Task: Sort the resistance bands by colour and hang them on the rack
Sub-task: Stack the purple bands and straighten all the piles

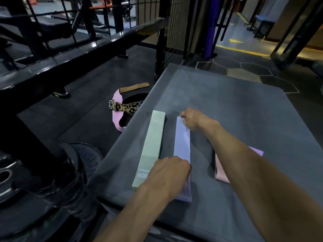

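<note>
Both hands, left hand (167, 173) and right hand (191, 119), grasp the lilac band (182, 142); green band (153, 145) at 9 o'clock, pink band (221, 170) at 3 o'clock under the right forearm.

Nothing legible — the green band (151, 148) carries only blurred white label marks.

Bare platform (244, 109) beyond the bands; black rack beam (70, 56) bars the left.

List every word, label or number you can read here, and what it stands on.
Nothing reads clearly.
Pale green fabric resistance band: white print near its close end and a faint mark near its far end, both too blurred to read.
Black rubber weight plate: raised lettering on its rim, too dark and curved to read.
</note>
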A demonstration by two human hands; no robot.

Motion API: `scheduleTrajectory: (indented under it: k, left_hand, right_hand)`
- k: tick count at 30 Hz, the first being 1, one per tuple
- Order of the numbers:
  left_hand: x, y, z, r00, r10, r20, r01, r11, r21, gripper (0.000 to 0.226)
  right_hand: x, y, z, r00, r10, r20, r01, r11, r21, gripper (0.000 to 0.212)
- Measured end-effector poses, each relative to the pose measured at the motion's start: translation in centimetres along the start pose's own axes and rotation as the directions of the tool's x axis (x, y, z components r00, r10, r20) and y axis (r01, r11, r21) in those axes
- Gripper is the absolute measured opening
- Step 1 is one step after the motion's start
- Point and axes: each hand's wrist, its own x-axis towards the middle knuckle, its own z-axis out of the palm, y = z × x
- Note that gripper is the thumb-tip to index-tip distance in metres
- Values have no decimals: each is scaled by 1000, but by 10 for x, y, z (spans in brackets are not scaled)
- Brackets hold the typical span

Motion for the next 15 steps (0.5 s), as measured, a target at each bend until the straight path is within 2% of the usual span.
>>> scheduleTrajectory:
  k: [5,11,15]
  left_hand:
    - [-3,-3,-3,1000,8,-4,-8,998,-55,21]
    - [-2,1,-6,998,-3,61,6,999,-48,22]
    - [-2,1,-6,999,4,43,-2,999,-50,18]
  right_hand:
    - [3,-2,-3,999,40,-22,-39,999,23,32]
    - [7,-5,-12,993,86,80,-88,996,25,29]
    - [0,-1,-12,998,67,22,-68,995,78,4]
